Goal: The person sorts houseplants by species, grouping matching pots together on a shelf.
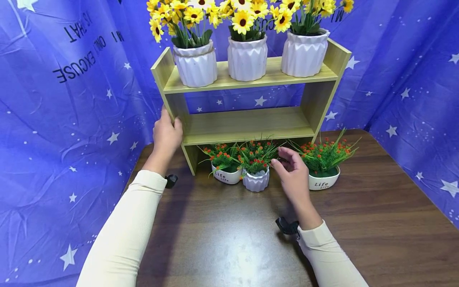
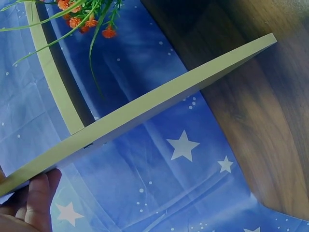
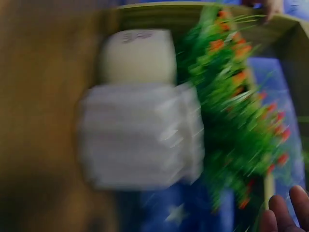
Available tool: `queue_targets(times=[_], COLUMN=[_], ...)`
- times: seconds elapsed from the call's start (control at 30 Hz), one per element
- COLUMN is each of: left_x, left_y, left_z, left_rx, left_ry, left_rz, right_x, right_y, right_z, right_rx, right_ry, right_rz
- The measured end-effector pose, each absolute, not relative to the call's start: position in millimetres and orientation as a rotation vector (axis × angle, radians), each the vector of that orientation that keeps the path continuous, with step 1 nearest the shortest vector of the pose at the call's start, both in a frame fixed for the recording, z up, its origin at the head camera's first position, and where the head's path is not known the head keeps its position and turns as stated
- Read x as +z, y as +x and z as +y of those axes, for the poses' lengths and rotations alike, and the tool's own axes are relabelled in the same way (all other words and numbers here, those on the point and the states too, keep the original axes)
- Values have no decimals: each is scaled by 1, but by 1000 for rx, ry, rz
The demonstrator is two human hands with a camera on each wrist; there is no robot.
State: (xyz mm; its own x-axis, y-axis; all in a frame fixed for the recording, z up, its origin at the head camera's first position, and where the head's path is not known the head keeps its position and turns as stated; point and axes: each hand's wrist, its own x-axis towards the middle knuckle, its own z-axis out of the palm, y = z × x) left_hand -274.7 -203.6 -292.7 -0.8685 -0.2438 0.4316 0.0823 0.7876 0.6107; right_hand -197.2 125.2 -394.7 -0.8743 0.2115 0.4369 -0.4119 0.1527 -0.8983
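Note:
My left hand [image 1: 168, 133] grips the left side panel of a light wooden shelf [image 1: 247, 123], thumb on one face and fingers on the other; the left wrist view shows the fingers [image 2: 41, 198] against the panel. My right hand [image 1: 294, 175] is held apart from everything, its fingers loosely bent with nothing in them. Just left of it stands a small white fluted pot [image 1: 256, 181] with orange-red flowers and grass, blurred in the right wrist view. Two white "Life" planters flank it: the left planter [image 1: 227, 175] and the right planter [image 1: 324, 182].
On the top board stand three white pots of yellow sunflowers: left [image 1: 196, 67], middle [image 1: 247, 59] and right [image 1: 305, 56]. A dark wooden table [image 1: 215, 239] lies underneath. Blue star-printed cloth [image 1: 64, 159] hangs behind and at both sides.

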Motion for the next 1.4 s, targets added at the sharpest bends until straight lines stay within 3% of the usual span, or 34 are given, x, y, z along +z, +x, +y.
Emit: queue_targets(times=[0.23,0.83,1.4], left_x=[-290,-292,-294], left_y=[-274,-273,-275], left_z=[-207,-206,-204], left_rx=[-869,-878,-884], left_ry=[116,114,106], left_rz=[-2468,-2469,-2466], right_x=[-427,-445,-464], right_y=[-183,-171,-193], right_z=[162,243,256], right_rx=[1673,1277,1526], right_ry=[40,-369,-391], right_rz=[-2194,-2295,-2329])
